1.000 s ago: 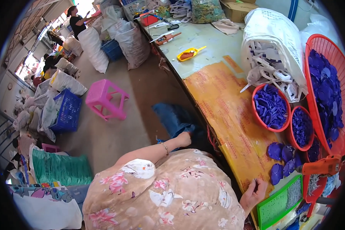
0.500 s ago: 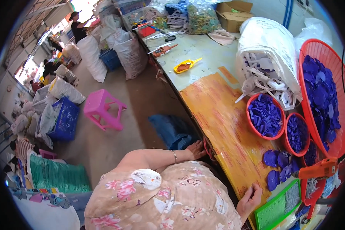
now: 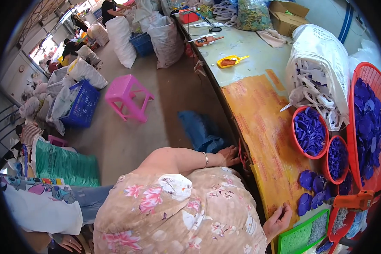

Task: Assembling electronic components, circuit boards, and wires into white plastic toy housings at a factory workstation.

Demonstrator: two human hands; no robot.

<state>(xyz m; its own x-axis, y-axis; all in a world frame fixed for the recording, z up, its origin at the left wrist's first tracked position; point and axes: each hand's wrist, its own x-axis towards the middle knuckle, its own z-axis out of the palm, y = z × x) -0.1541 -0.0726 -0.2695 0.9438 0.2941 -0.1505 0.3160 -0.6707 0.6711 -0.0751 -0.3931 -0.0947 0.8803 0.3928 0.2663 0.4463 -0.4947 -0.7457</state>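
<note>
- Left hand (image 3: 230, 156) has come up to bench (image 3: 246, 70) edge; grip cannot be told.
- Purple discs (image 3: 318, 200): flat, round, loosely clustered.
- Right hand (image 3: 277, 219): half-open, fingers curled (beside green tray (image 3: 288, 238)).

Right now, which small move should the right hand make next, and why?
Probably a short reach forward to the loose discs: they lie just beyond the right hand, which seems to hold nothing.
</note>
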